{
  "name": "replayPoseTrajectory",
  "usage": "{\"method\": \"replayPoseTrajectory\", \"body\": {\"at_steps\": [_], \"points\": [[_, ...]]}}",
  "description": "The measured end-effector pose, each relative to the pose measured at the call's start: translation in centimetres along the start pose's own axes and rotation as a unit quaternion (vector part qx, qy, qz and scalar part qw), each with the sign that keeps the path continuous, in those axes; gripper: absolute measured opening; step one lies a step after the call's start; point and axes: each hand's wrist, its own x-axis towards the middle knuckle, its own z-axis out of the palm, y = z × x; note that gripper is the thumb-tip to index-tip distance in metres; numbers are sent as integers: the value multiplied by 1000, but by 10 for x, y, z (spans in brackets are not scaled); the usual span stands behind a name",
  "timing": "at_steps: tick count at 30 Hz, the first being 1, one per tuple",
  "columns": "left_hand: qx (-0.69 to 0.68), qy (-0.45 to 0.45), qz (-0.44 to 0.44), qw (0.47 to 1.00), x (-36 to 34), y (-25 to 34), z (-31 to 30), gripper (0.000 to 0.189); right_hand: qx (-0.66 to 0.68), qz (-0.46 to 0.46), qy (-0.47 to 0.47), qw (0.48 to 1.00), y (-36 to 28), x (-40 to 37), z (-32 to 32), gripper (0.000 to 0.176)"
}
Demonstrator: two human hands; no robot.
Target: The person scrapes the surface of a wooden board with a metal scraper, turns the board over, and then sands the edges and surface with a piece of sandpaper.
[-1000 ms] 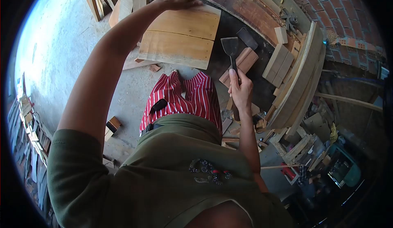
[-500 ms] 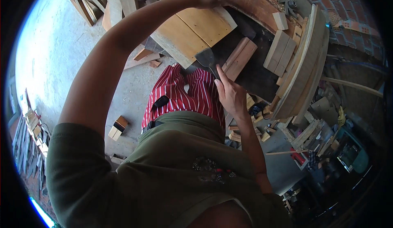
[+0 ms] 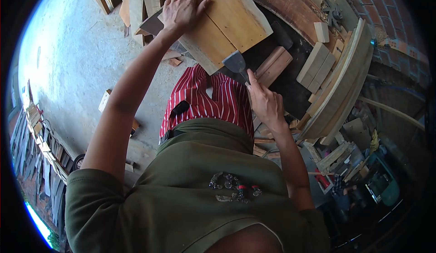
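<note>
At the dark bench's [image 3: 292, 90] near edge, a scraper [image 3: 235, 62] is gripped in the right hand [image 3: 267, 104], so its blade meets the board [image 3: 240, 19] overhanging the bench's left side. Farther along, that's pinned by the spread left hand [image 3: 181, 11], probably against sliding.

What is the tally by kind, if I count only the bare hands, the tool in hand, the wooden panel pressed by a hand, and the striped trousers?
Bare hands: 2, left hand and right hand
Flat-bladed scraper: 1
Wooden panel: 1
Red-and-white striped trousers: 1
Total: 5
</note>
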Motion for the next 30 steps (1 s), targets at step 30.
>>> {"method": "replayPoseTrajectory", "body": {"at_steps": [30], "points": [[13, 14, 2, 1000, 0, 5, 3, 67, 63, -14, -17, 998, -1, 20, -2, 49]]}}
